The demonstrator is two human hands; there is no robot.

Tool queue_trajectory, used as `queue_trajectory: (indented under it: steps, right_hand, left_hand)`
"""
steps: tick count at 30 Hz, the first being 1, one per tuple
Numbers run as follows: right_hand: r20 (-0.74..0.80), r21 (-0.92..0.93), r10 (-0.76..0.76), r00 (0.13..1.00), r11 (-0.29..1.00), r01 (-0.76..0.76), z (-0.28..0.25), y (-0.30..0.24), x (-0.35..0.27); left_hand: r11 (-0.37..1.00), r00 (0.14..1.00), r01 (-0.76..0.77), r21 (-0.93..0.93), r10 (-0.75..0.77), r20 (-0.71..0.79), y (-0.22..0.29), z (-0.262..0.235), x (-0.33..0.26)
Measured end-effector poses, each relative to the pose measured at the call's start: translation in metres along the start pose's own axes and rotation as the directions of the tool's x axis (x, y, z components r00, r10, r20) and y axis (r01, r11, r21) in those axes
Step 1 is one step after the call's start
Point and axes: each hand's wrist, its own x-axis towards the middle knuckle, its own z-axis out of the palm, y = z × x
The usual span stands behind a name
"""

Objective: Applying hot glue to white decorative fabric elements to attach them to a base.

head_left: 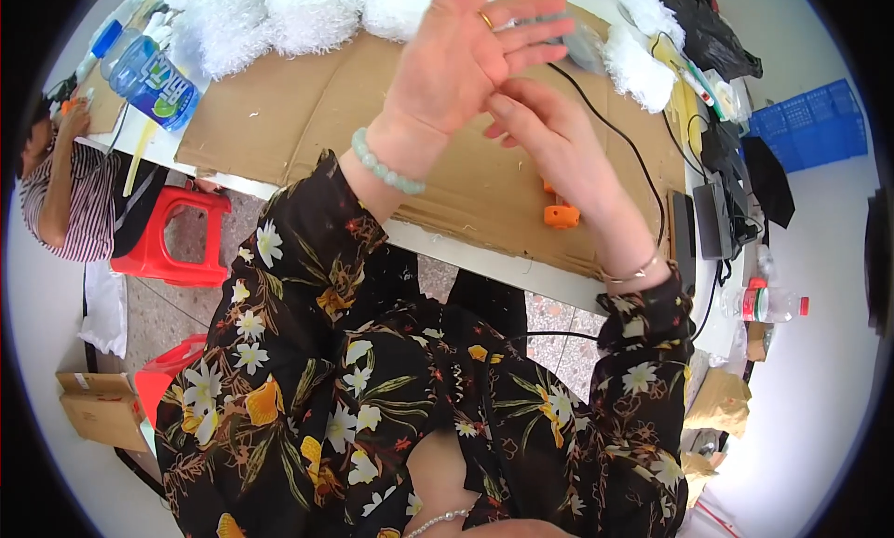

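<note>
Two bare hands raised together above a cardboard-covered surface.

The left hand is held up with its grip released, palm spread, a ring on one finger; the right hand is curled at its heel, nothing visibly grasped. An orange tool lies on the cardboard sheet just beneath the right wrist, beside a black cable. White fluffy material is piled at the far edge.

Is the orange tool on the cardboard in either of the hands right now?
No: the orange tool lies on the cardboard sheet beneath the right hand, while the left hand is raised with fingers spread, gripping nothing.
</note>
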Motion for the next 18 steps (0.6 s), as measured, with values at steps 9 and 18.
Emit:
queue_trajectory:
  steps: [9,18]
  right_hand:
    - [0.13,0.145,-0.029,0.991,0.989,0.01,-0.002,0.013,0.001]
    - [0.033,-0.689,-0.486,0.873,0.622,0.372,-0.004,0.004,-0.027]
  left_hand:
    - [0.994,0.989,0.104,0.017,-0.102,-0.103,0.004,0.014,-0.011]
    - [0.97,0.984,0.174,0.172,-0.177,0.005,-0.009,0.005,-0.005]
